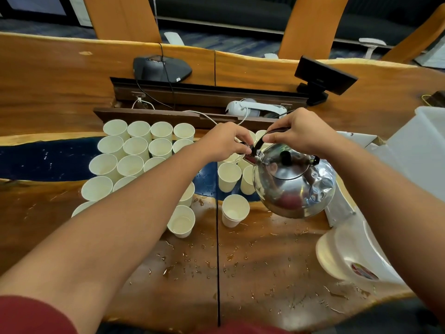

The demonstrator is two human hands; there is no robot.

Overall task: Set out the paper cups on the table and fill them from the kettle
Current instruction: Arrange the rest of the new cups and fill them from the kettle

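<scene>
Above white paper cups (228, 175), right hand (297, 131) grips the shiny round kettle (295, 182); left hand (225, 142) pinches its spout cap.

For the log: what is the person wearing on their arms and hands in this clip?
Both forearms are bare up to the frame edge, with no long sleeves. The left hand and right hand wear no gloves, and no rings, watch or wristband show from this view. A dark red garment shows at the lower left, by the left upper arm; it looks like a short sleeve or shirt.
</scene>
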